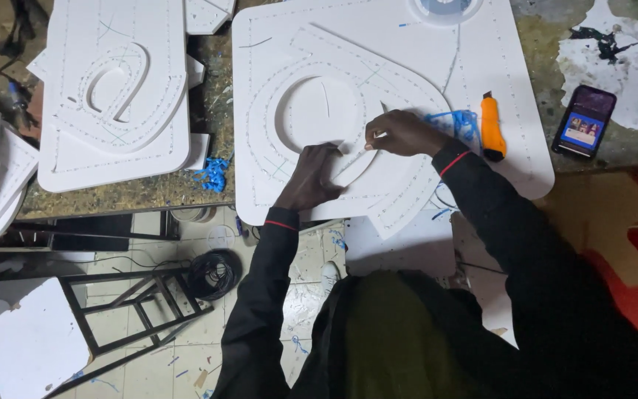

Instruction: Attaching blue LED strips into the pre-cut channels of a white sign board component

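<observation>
Landmark: the large white foam board (pixel 481 81) lying flat on the table (pixel 149 193), cut with a rounded letter-like shape.
Floor: nearest the viewer, below the board's near edge; tiled, with a black metal stand (pixel 138 310) and a coil of black cable (pixel 214 272) on it.
Left hand (pixel 311 177): on the board's near middle, fingers bent and pressed down on the foam, gripping nothing that can be made out.
Right hand (pixel 400 133): just right of the left hand, on the same cut shape; fingers pinched together on a thin pale sliver at the cut edge, too small to name.
Blue scraps (pixel 458 122): on the board, just beyond the right wrist.
Orange utility knife (pixel 492 127): on the board's right part, beside the blue scraps, untouched.
Phone (pixel 585 121): off the board's right edge, on the table, screen lit.
Second foam board (pixel 112 89): left of the landmark board, well apart, with a similar cut shape.
Tape roll (pixel 444 7): at the board's far edge.
</observation>
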